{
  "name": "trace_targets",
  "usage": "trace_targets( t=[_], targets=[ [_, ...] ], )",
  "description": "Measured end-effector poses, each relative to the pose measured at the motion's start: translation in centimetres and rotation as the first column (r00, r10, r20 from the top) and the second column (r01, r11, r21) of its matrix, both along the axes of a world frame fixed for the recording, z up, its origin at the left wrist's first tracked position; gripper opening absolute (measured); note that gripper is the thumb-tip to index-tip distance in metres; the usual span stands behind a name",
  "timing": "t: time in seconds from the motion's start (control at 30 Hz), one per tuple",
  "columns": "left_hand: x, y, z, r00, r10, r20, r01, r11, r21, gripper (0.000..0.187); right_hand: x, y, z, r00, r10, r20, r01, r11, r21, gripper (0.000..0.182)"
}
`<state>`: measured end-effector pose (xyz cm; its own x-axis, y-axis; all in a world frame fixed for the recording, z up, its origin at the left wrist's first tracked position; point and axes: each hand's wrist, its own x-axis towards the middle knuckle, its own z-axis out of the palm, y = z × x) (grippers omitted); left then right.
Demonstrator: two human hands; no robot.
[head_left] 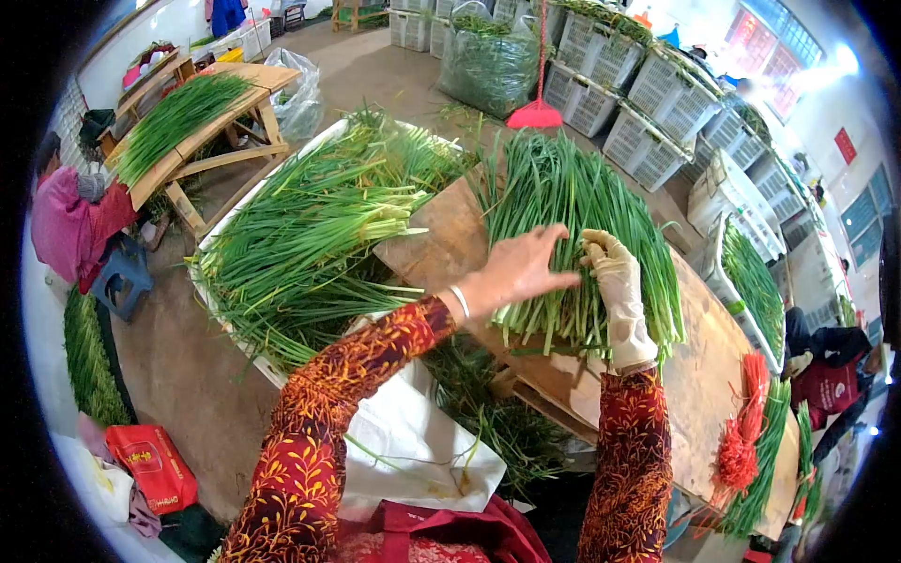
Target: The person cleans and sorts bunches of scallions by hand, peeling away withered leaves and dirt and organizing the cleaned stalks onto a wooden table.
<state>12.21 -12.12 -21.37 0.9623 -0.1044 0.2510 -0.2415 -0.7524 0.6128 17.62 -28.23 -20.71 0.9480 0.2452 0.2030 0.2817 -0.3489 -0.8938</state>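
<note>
A broad pile of garlic chives (572,206) lies on the wooden board in front of me, pale cut ends toward me. Above the pile's left side, my bare left hand (521,272) is open, its thumb and fingers spread. My right hand (618,296), in a cream glove, is over the pile's near part with its fingers curled together; whatever they pinch is too small to make out. To the left, a large white crate (211,286) is heaped with more loose chives (310,225). The wooden board (699,375) shows to the right of the pile.
Red ties (741,441) and a bunch of chives (765,460) lie at the board's right end. Another person (80,225) sits by a wooden bench (211,141) at left; one more (831,375) is at far right. Stacked white crates (666,94) and a red dustpan (535,114) stand behind.
</note>
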Motion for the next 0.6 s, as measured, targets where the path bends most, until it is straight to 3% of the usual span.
trace_targets(
  t=[0.07,0.2,0.27,0.3,0.37,0.5,0.53,0.57,0.6],
  targets=[
    [-0.6,-0.9,-2.2,0.967,0.074,0.245,-0.110,0.985,0.135,0.065,0.2,-0.2,-0.4,0.999,0.030,0.027,-0.030,0.999,-0.016,0.018],
    [-0.7,-0.9,-2.5,0.985,0.068,0.157,-0.074,0.997,0.037,0.063,0.4,-0.3,-0.7,0.993,0.070,0.094,-0.061,0.994,-0.096,0.017],
    [-1.2,-1.0,-1.3,0.996,0.088,-0.012,-0.088,0.996,0.010,0.061,0.2,-0.2,-0.5,0.995,0.060,0.080,-0.050,0.992,-0.114,0.017],
    [-1.2,-1.4,-1.6,0.996,0.088,-0.012,-0.087,0.996,0.012,0.061,-0.1,-0.1,-0.2,0.996,0.050,0.067,-0.041,0.990,-0.137,0.018],
    [-1.4,-2.4,-2.7,0.966,0.155,0.208,-0.200,0.956,0.215,0.064,-0.8,0.3,0.8,0.997,0.056,0.058,-0.046,0.987,-0.153,0.018],
    [-0.2,-1.1,-2.6,0.987,0.158,0.024,-0.160,0.981,0.106,0.068,-0.5,-0.2,0.0,0.994,0.086,0.069,-0.079,0.992,-0.099,0.018],
    [0.6,0.0,-3.2,0.986,0.135,-0.093,-0.150,0.972,-0.180,0.067,-0.5,-0.4,0.0,0.994,0.086,0.072,-0.078,0.992,-0.099,0.018],
    [1.3,1.1,-4.0,0.977,0.079,-0.199,-0.162,0.879,-0.448,0.065,-0.5,-0.6,0.0,0.994,0.086,0.067,-0.080,0.993,-0.085,0.018],
    [1.1,1.8,-3.7,0.959,-0.004,-0.284,-0.196,0.712,-0.674,0.063,-0.5,-0.7,0.0,0.994,0.088,0.060,-0.083,0.994,-0.069,0.018]
  ],
)
